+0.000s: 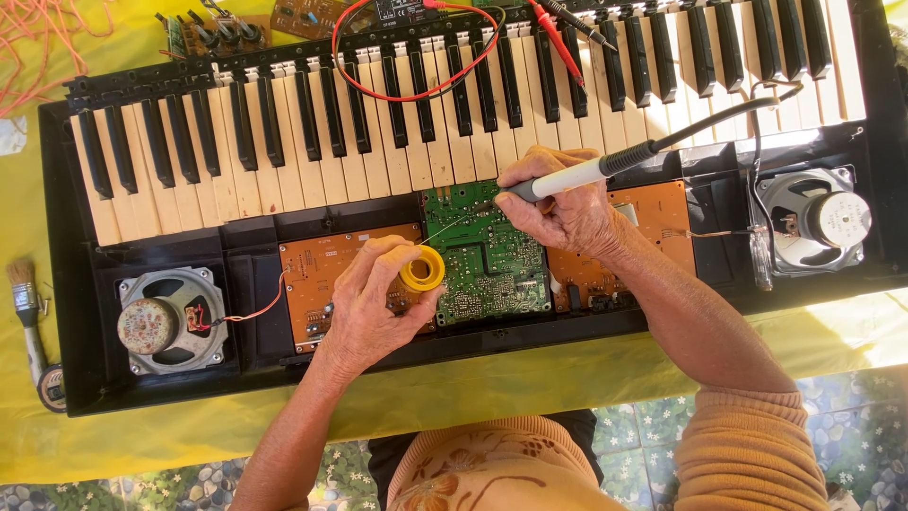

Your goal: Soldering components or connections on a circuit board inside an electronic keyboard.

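While curled around a small yellow plastic spool of solder wire [422, 270], left hand [369, 308] resting over the orange-brown printed circuit board [322, 284] in the opened black keyboard casing [71, 312]. Fingers [378, 254] closed on the spool, thumb against its lower rim, with a thin strand of solder running up and to the right from it toward the green circuit board [487, 265]. Just right of those fingers, right hand [558, 208] wrapped in a pen grip around a grey-handled soldering iron [577, 175], fingers shut on the handle, tip pointing down-left and meeting the strand at the top edge of the green board (contact with the board itself too small to tell). From the iron's black rear end, a black cable [728, 114] leading away up and to the right across the row of cream and black piano keys [378, 142]. Under the right wrist, a second orange-brown board [662, 213]. Well to the left of the left hand, a round grey loudspeaker with red wire [170, 322]; well to the right of the right hand, a second round speaker [813, 222]. Beyond the fingers, above the keys, red meter leads [416, 90] looped over the keys. At the far left on the yellow cloth-covered counter [142, 440], a small wooden-handled paintbrush [24, 293].
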